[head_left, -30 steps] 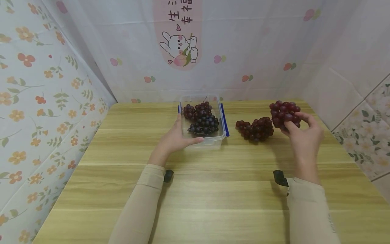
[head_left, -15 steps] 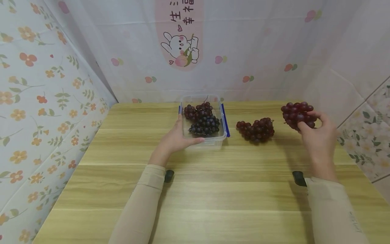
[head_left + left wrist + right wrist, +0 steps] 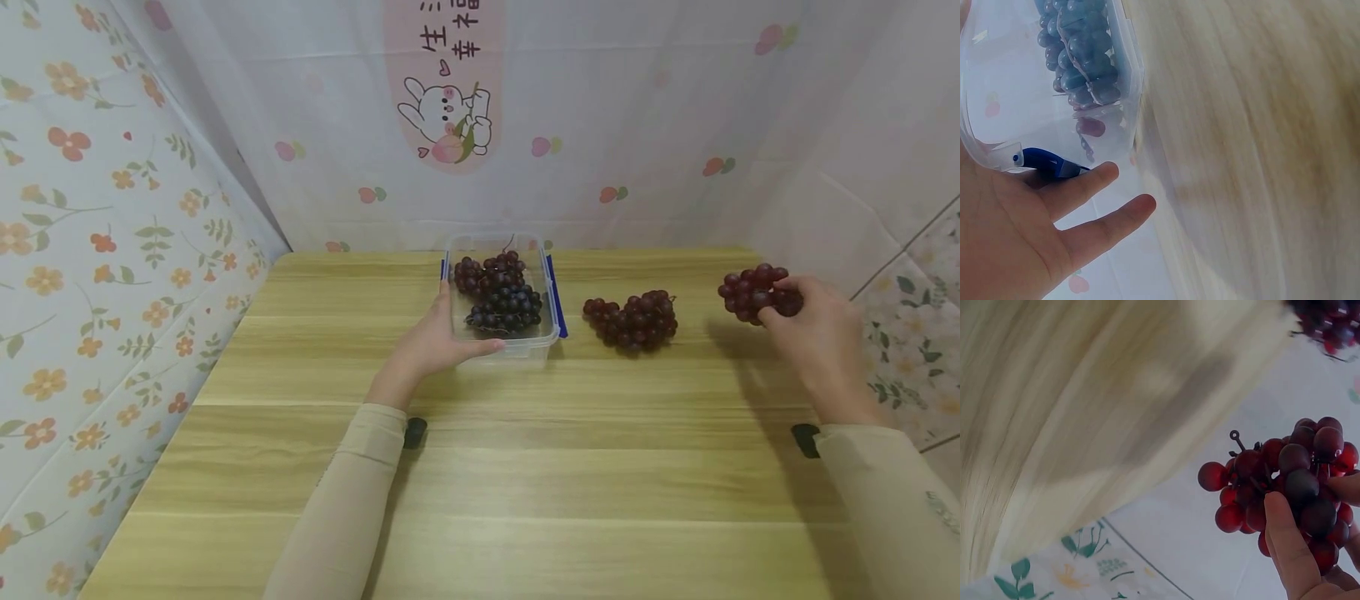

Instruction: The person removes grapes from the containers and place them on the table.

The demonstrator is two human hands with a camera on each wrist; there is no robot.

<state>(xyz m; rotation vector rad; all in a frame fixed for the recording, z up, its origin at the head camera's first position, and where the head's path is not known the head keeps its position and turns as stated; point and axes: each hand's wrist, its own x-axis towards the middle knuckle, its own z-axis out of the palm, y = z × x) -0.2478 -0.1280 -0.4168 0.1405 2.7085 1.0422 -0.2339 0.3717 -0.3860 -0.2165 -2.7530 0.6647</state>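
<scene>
We see clear, smooth, glossy plastic in the container (image 3: 534, 342) against the left hand (image 3: 431, 335), and opaque blue plastic in the clip (image 3: 1044, 161) beside that hand's fingers. The bunch of grapes (image 3: 1302, 485) in the right hand (image 3: 821, 337) looks like smooth moulded plastic, some berries translucent and shiny, others dull, nearly matt. Left of that hand, we find a smooth finish on the second bunch (image 3: 636, 323). Beneath both hands, the counter (image 3: 480, 483) shows streaked wood grain with a soft sheen. Beyond the hands hangs thin, creased, matt cloth (image 3: 637, 108).
</scene>
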